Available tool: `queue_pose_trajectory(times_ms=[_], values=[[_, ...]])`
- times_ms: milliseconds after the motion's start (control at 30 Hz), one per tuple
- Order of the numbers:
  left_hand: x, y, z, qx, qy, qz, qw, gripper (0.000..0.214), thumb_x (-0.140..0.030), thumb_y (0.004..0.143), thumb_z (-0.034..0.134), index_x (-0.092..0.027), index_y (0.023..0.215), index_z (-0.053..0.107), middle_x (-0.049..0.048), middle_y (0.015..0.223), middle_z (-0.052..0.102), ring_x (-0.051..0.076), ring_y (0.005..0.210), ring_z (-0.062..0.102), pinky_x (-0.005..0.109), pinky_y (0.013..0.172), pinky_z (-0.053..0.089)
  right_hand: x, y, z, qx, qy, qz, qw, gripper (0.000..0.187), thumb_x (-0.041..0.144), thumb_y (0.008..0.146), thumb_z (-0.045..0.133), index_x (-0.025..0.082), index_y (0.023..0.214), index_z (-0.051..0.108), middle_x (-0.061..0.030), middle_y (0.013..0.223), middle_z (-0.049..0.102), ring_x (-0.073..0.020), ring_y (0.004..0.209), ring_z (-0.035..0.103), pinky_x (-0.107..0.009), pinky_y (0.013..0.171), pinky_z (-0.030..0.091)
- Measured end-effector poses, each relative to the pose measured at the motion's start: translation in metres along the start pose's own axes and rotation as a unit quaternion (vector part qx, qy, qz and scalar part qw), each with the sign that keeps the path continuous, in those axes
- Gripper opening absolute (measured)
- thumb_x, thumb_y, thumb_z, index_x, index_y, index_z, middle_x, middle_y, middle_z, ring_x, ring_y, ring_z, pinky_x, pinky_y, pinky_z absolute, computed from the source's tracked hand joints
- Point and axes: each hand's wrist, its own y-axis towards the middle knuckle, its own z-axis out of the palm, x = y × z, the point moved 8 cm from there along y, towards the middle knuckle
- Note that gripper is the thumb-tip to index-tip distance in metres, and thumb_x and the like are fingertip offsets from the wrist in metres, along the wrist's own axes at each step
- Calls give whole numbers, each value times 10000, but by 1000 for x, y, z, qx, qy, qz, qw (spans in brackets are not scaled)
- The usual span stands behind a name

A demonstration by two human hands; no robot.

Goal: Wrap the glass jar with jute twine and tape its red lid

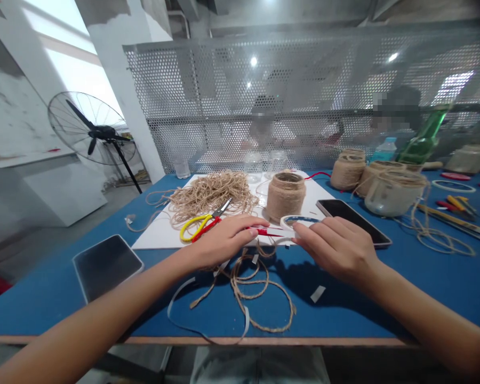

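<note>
Fingers of the right hand (332,250), how do they stand?

Pressed together and slightly bent, tips on a thin white ring with a blue inner face (300,220), probably a roll of tape. The thumb is hidden, so I can't tell whether that's a pinch.

And the left hand (220,242)?

Fingers together again, lying over a flat red strip (266,231) that runs toward the ring. I can't tell whether they grip it.

Where's the ring, then?

At the near edge of a white rectangular sheet (160,237), toward its right end. On the sheet, beside the left hand, lie yellow-and-red-handled scissors (212,217) and a heap of loose tan jute twine (210,194).

What's in front of the sheet?

Loose coils of tan jute twine (256,290) and a long thin white strip (175,296).

How far along do the jars look?

Mixed. On the sheet's far side stands a jar fully covered in wound tan twine (285,196). Beyond that edge, two clear glass jars (253,166) look bare. Right of the sheet, a glass jar with twine wound only around its top (394,194) shows bare glass below, so winding appears left on that one.
</note>
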Motion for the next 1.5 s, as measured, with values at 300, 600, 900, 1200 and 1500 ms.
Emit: queue_pose_trajectory(times_ms=[300,600,900,1200,1500], values=[[-1,0,1,4,7,-8,1000,357,-303,893,315,-208,1155,538,14,1232,545,168,1126,474,320,996,327,3,-1,2,13,0,-25,1000,181,213,813,580,127,972,577,-2,611,569,-131,576,446,-287,578,322],[0,-1,0,0,1,-12,1000,347,-295,894,319,-205,1138,549,10,1225,549,162,1118,480,311,995,325,2,-1,6,22,-1,-24,999,159,218,840,541,140,977,566,0,606,554,-129,574,431,-284,580,314],[-1,0,1,-8,12,-6,1000,346,-314,900,321,-207,1137,550,16,1205,558,162,1107,484,304,981,340,2,-2,8,37,17,-26,999,154,200,847,523,131,979,563,-8,618,544,-137,580,422,-293,575,309],[4,-3,2,-27,32,-27,999,355,-337,904,316,-207,1139,548,17,1199,564,162,1100,489,304,975,347,1,-4,13,49,17,-23,998,152,209,856,510,129,969,573,-1,605,517,-137,581,412,-293,578,300],[12,-3,15,-5,132,-62,989,445,-432,922,220,-196,973,594,28,941,653,175,842,580,287,752,430,0,-1,20,81,27,-15,996,153,245,873,483,139,872,593,-4,593,493,-141,587,401,-284,589,287]])
